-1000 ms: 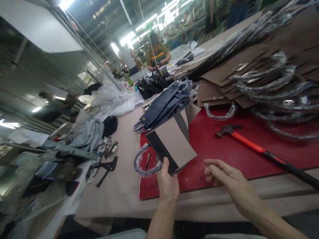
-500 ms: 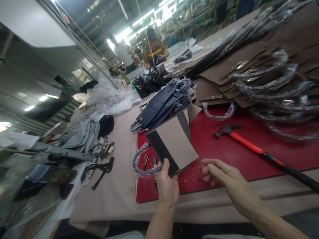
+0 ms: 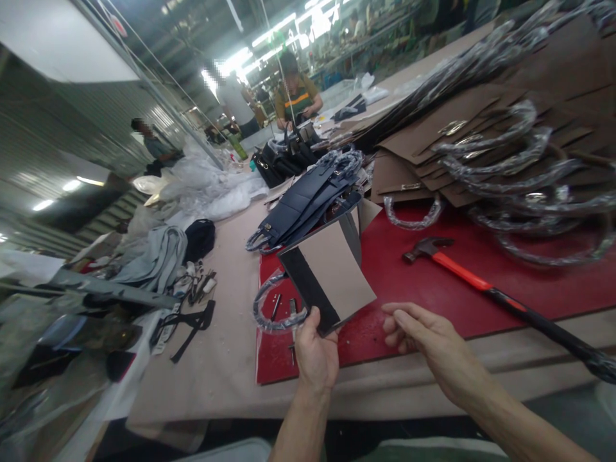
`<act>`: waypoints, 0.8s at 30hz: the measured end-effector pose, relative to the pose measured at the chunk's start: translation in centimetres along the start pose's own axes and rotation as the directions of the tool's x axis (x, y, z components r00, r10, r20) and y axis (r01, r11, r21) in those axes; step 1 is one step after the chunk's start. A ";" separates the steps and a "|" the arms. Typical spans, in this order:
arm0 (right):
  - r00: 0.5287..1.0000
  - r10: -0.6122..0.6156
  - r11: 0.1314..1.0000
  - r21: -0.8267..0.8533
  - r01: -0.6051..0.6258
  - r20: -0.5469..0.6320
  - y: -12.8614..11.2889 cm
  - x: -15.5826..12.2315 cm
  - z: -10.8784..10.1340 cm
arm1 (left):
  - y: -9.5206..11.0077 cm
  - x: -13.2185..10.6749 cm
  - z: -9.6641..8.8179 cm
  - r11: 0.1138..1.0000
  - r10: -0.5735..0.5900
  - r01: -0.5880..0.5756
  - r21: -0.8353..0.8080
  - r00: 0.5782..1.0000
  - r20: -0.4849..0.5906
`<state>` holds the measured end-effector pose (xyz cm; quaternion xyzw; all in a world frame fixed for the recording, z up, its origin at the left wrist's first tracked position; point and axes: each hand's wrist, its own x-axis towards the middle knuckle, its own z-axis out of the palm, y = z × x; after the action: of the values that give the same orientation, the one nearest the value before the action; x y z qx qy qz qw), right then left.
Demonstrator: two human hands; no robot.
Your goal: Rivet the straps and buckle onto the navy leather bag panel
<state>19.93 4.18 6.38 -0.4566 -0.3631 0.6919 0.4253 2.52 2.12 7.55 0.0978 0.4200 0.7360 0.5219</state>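
Note:
My left hand [image 3: 315, 353] grips the near corner of a folded bag panel [image 3: 332, 269], tan inside with a black strip along its left edge, held tilted above the red mat [image 3: 433, 289]. A plastic-wrapped handle [image 3: 269, 308] hangs from the panel's left side. My right hand [image 3: 423, 337] hovers just right of the panel over the mat's front edge, fingers curled loosely together with the thumb against them; nothing visible in it.
A hammer [image 3: 486, 289] with an orange and black handle lies on the mat to the right. Stacks of brown panels with wrapped handles [image 3: 505, 154] fill the back right. Navy panels [image 3: 308, 199] lie behind. Straps and cloth clutter the left. People work farther back.
The view has shifted slightly; both hands and the panel sit a little lower-left in the picture. My left hand's grip on the panel is unchanged.

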 end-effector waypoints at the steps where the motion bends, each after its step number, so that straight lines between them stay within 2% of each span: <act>1: 1.000 0.000 1.000 0.007 0.000 -0.001 0.0 0.0 0.1 | -0.1 -0.1 -0.1 1.000 0.014 -0.014 0.014 1.000 0.011; 3: 1.000 0.007 1.000 0.025 -0.007 -0.005 -0.1 -0.1 0.1 | -0.2 -0.2 -0.4 0.996 0.046 -0.049 0.078 0.998 0.039; 5: 1.000 0.029 0.997 0.066 -0.029 -0.001 -0.3 -0.3 0.1 | -0.3 -0.5 -0.9 0.960 0.114 -0.127 0.251 0.991 0.065; 6: 0.999 0.046 0.994 0.099 -0.046 0.006 -0.5 -0.4 0.0 | -0.3 -0.6 -1.3 0.904 0.166 -0.186 0.384 0.982 0.085; 8: 0.996 0.081 0.979 0.185 -0.088 0.042 -1.0 -0.7 -0.4 | -0.4 -1.1 -2.1 0.676 0.288 -0.355 0.645 0.934 0.212; 9: 0.993 0.097 0.966 0.232 -0.111 0.072 -1.3 -0.9 -0.7 | -0.5 -1.3 -2.5 0.547 0.315 -0.437 0.714 0.898 0.309; 10: 0.989 0.110 0.952 0.277 -0.133 0.098 -1.6 -1.1 -1.0 | -0.6 -1.5 -2.9 0.457 0.305 -0.505 0.732 0.862 0.405; 12: 0.988 0.124 0.924 0.353 -0.149 0.091 -2.0 -1.5 -1.8 | -1.0 -1.8 -3.5 0.368 0.218 -0.635 0.679 0.769 0.601; 14: 0.988 0.150 0.909 0.387 -0.152 0.034 -2.1 -1.8 -2.7 | -1.7 -2.0 -4.2 0.261 0.129 -0.764 0.590 0.633 0.763; 16: 0.981 0.193 0.905 0.388 -0.177 -0.002 -1.7 -2.1 -3.6 | -2.5 -2.2 -4.9 0.072 0.066 -0.880 0.470 0.475 0.878; 17: 0.976 0.217 0.903 0.379 -0.203 0.006 -1.3 -2.2 -4.1 | -2.9 -2.3 -5.3 -0.008 0.052 -0.905 0.425 0.424 0.904; 18: 0.971 0.239 0.902 0.364 -0.232 0.027 -0.8 -2.3 -4.4 | -3.3 -2.5 -5.6 -0.053 0.057 -0.912 0.408 0.405 0.913; 19: 0.966 0.253 0.903 0.347 -0.254 0.049 -0.3 -2.3 -4.7 | -3.7 -2.7 -6.0 -0.071 0.068 -0.906 0.417 0.413 0.908; 20: 0.964 0.257 0.907 0.328 -0.265 0.067 0.2 -2.4 -5.0 | -3.9 -3.0 -6.2 -0.073 0.086 -0.889 0.452 0.446 0.891; 22: 0.963 0.247 0.917 0.296 -0.268 0.104 1.0 -2.5 -5.3 | -4.1 -3.9 -6.6 -0.044 0.143 -0.812 0.582 0.572 0.808; 24: 0.967 0.220 0.922 0.295 -0.250 0.130 1.4 -2.6 -5.5 | -3.9 -4.9 -6.6 0.050 0.189 -0.687 0.725 0.719 0.668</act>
<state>25.28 1.91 4.18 -0.3916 -0.2126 0.8069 0.3879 3.42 -5.07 2.04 0.6695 0.6067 0.3989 0.1565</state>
